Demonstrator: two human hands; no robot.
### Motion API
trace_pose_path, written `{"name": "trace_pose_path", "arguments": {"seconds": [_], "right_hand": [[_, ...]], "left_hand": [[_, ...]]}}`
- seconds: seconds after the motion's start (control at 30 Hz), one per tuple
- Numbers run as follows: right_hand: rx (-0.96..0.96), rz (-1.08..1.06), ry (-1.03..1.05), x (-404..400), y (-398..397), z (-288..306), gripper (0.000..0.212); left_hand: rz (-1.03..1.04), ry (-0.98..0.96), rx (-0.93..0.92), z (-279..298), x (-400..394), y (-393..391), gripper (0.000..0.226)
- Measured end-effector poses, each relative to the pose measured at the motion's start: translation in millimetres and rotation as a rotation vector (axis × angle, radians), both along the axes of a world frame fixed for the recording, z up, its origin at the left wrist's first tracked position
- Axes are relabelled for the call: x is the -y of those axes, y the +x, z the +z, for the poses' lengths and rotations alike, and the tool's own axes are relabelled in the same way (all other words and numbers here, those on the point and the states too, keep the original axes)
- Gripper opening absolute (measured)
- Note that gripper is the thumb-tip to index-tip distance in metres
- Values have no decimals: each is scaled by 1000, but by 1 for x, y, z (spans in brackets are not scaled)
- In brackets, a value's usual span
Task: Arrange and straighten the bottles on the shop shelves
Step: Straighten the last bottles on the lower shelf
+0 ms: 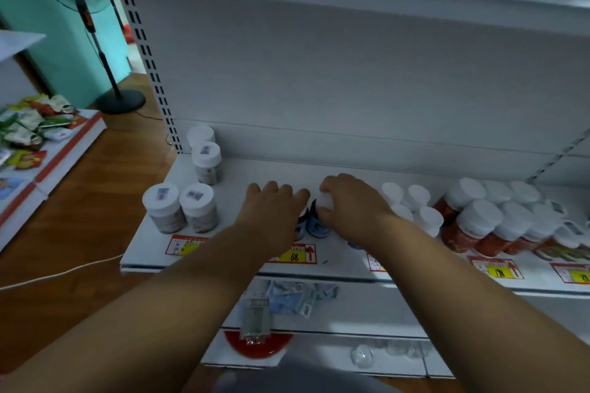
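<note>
We are gripping a blue bottle by its cap with our right hand near the shelf's front edge; our left hand is covering its neighbour, grip unclear. A careless nudge could be toppling both over the edge.

Single head-worn view looks forward and down, close over the white shelf.

Dim, bluish light with soft shadows and no glare. Bottles right of the fingers smear with motion blur. Wide-angle distortion bends the shelf edges.
</note>
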State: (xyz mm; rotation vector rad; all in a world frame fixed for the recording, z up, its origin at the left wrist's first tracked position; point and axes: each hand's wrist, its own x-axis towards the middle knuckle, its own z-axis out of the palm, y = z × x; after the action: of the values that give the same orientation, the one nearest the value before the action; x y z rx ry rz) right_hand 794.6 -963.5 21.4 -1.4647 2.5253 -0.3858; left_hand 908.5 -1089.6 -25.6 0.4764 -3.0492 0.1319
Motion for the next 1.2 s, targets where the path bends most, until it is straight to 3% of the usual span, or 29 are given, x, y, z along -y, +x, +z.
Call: {"name": "trace_pose_path", "arguments": {"seconds": [0.23,0.5,0.57,0.67,0.77,1.03,1.2], "right_hand": [[-7,31,8,4,5,-9,13],[-92,31,27,4,4,-11,38],[-153,-11,-68,6,6,-9,46],[-169,-15,-278,24,12,1,38],[-101,63,-330,64,23,11,32],[55,125,-59,201,56,4,35],[68,98,-6,233,69,-11,18]], "left_hand": [[34,-1,-27,-3,4,3,59],[14,77,-73,3,6,3,73],[20,111,-131,11,10,10,79],[57,142,-218,29,25,32,78],[122,128,-269,45,54,63,69],[163,109,-221,54,112,121,61],[151,145,-185,47,130,142,66]]}}
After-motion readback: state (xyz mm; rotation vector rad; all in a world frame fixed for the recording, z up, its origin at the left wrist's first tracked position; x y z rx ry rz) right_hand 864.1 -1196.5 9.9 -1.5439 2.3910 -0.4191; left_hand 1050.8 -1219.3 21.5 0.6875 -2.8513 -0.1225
